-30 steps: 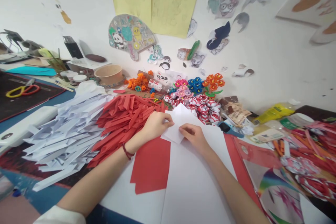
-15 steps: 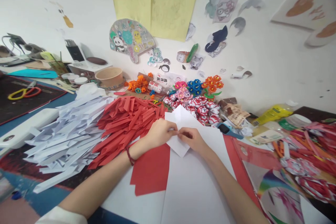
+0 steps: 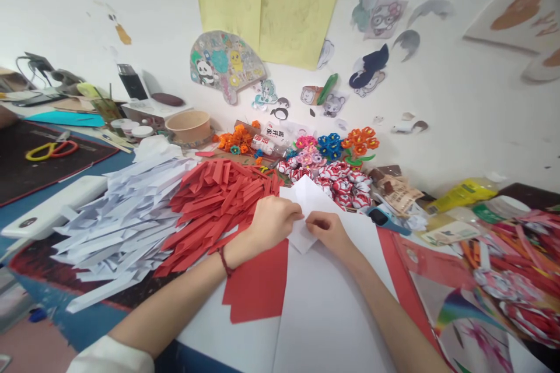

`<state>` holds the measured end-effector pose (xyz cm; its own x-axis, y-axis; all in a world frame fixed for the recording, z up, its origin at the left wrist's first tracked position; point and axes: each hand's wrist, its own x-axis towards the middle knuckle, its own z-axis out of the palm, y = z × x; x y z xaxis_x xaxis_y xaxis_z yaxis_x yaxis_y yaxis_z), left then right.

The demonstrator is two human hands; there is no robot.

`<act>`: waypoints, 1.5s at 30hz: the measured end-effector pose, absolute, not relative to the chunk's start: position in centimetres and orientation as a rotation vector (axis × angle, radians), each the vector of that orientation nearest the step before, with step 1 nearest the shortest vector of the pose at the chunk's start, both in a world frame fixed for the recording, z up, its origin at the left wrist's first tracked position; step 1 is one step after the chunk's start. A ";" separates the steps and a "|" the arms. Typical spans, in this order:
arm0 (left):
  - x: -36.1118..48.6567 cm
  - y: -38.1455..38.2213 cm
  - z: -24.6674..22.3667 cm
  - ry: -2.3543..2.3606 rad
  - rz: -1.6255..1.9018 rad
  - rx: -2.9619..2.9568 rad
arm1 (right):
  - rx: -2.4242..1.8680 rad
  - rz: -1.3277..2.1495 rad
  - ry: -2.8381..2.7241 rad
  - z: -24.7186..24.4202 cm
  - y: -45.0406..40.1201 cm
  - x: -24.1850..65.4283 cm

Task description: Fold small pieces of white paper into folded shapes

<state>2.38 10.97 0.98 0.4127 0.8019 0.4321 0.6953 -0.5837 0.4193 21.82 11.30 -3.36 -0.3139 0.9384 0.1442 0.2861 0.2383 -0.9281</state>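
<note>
A small white folded paper (image 3: 305, 191) stands out over the large white sheets (image 3: 332, 309), its pointed top toward the wall. My left hand (image 3: 275, 222) is closed in a pinch at the left side of the folded paper. From the right, my right hand (image 3: 331, 233) pinches it too, thumb and forefinger curled together near its middle. A narrow gap separates the two hands. Under my left wrist lie red paper sheets (image 3: 258, 291). To the left are a heap of folded red paper strips (image 3: 214, 198) and a heap of folded white strips (image 3: 122, 221).
Red-and-white paper flowers (image 3: 341, 180) lie behind my hands. Scissors (image 3: 52, 148) rest on the dark mat at left, near a white oblong device (image 3: 55, 207). A smartwatch (image 3: 380, 218), bottles and a yellow pouch (image 3: 461, 193) stand right. A paper bowl (image 3: 189, 126) sits behind.
My hands have drawn slightly apart, both still pinching the white folded paper. The whole view has shifted a little, so the surroundings sit farther right.
</note>
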 end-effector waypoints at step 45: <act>0.5 13.0 2.4 1.202 1.019 2.402 | -1.112 1.192 -1.488 -4.1 11.7 22.6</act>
<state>0.45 13.01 2.37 0.4093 0.7814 0.4711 0.5928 -0.6203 0.5136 22.62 11.73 -4.08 -0.1898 0.9759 0.1081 0.1074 0.1301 -0.9857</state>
